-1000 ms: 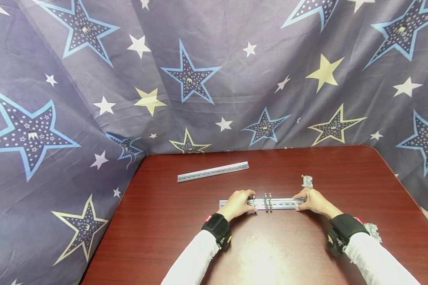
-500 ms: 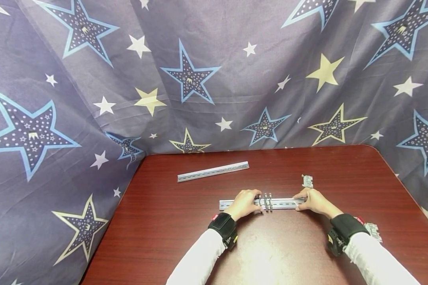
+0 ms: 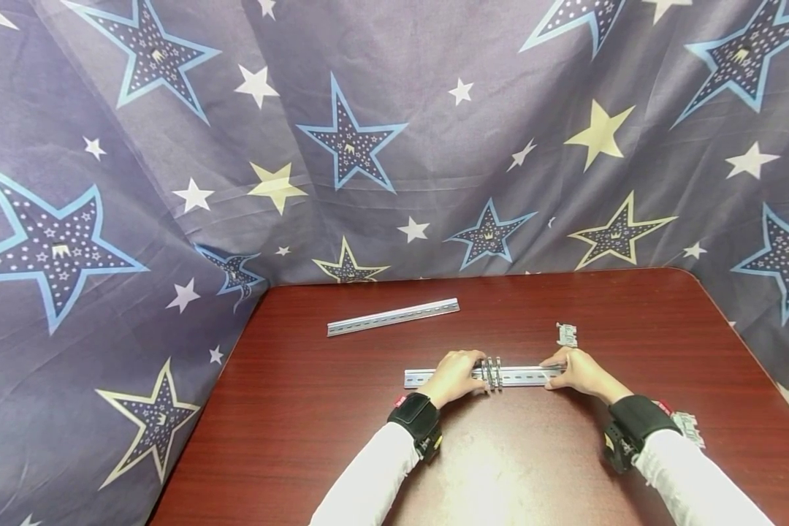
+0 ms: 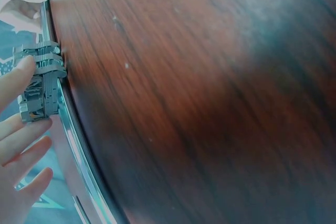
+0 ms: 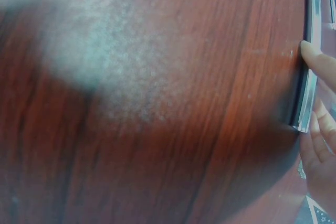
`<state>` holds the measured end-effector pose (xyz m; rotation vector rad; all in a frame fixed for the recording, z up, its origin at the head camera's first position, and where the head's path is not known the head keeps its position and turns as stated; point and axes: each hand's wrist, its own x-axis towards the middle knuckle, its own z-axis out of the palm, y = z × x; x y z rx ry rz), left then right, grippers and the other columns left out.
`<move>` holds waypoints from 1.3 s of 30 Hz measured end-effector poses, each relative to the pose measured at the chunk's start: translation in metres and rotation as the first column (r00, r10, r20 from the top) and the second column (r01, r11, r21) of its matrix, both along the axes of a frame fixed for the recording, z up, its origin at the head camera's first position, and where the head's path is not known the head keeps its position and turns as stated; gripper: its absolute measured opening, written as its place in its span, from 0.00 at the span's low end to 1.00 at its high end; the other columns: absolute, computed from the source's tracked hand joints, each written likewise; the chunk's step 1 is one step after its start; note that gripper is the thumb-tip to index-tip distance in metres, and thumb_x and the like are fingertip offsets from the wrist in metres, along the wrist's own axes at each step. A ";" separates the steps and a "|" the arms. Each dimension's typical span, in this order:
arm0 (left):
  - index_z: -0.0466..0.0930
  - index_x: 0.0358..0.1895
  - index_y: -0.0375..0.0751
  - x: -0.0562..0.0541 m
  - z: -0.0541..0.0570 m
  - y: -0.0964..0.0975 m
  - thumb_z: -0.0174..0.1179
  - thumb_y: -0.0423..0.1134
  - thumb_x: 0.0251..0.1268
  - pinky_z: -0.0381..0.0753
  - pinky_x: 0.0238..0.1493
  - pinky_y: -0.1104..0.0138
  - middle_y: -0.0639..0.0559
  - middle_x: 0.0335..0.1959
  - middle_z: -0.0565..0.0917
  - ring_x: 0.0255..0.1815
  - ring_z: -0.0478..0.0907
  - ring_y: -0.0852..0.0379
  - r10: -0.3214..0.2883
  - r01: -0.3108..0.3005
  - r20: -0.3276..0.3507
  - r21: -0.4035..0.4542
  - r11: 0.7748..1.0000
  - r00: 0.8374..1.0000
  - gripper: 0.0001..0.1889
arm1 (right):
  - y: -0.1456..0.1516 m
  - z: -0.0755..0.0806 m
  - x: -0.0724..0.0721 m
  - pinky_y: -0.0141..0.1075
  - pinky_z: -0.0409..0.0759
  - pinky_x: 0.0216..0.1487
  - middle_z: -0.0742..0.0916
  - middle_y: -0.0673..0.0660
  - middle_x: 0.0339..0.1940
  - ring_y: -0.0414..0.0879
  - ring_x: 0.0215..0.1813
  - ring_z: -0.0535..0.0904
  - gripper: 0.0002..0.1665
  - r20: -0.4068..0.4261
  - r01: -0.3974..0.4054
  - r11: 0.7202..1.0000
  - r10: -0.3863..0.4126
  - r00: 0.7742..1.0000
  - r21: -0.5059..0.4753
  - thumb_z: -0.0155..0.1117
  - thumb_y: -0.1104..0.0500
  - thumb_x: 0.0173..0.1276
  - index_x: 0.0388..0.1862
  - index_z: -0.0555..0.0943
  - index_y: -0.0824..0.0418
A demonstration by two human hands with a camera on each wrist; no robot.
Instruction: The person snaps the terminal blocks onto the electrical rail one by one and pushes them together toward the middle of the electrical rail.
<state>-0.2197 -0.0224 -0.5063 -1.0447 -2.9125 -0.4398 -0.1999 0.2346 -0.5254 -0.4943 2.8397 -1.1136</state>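
Note:
A silver slotted DIN rail (image 3: 524,376) lies across the middle of the table. Several grey terminal blocks (image 3: 494,373) sit on it side by side, close together. My left hand (image 3: 452,375) pinches the leftmost terminal block between thumb and fingers; in the left wrist view this terminal block (image 4: 39,95) lies against its neighbours. At the rail's right end, my right hand (image 3: 581,375) grips it, thumb on the near edge and fingers on the far one. The right wrist view shows the thumb (image 5: 317,61) pressed to the rail's edge.
Behind, a second DIN rail (image 3: 393,317) lies slanted on the red-brown table (image 3: 289,394). One loose terminal block (image 3: 567,334) lies beyond my right hand. More grey pieces (image 3: 687,428) lie by the right wrist, partly hidden. A star-patterned cloth (image 3: 394,219) hangs behind the table.
My left hand has slid the pinched terminal block rightward along the rail until it meets the others. The right hand and the rail have stayed in place.

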 end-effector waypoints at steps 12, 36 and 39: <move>0.75 0.49 0.42 0.001 -0.002 0.001 0.66 0.49 0.42 0.69 0.48 0.69 0.53 0.44 0.81 0.45 0.76 0.59 0.001 -0.001 -0.002 -0.006 1.000 1.000 0.27 | -0.001 0.000 0.000 0.31 0.65 0.28 0.80 0.55 0.28 0.43 0.31 0.70 0.19 -0.007 -0.008 1.000 0.008 1.000 -0.005 0.73 0.62 0.38 0.33 0.83 0.68; 0.72 0.53 0.39 0.004 0.000 -0.022 0.64 0.55 0.44 0.67 0.52 0.65 0.50 0.48 0.78 0.50 0.74 0.55 0.012 -0.012 0.017 0.013 1.000 1.000 0.33 | -0.001 -0.001 0.002 0.32 0.66 0.30 0.79 0.57 0.29 0.46 0.32 0.71 0.19 0.014 0.012 1.000 -0.012 1.000 -0.023 0.73 0.62 0.38 0.33 0.83 0.68; 0.73 0.52 0.39 0.003 -0.001 -0.030 0.65 0.53 0.43 0.68 0.51 0.66 0.50 0.47 0.79 0.49 0.74 0.55 0.013 -0.013 0.000 0.006 1.000 1.000 0.31 | -0.001 -0.001 0.002 0.33 0.66 0.30 0.79 0.57 0.29 0.46 0.32 0.71 0.19 0.025 0.017 1.000 -0.017 1.000 -0.022 0.73 0.62 0.38 0.33 0.83 0.68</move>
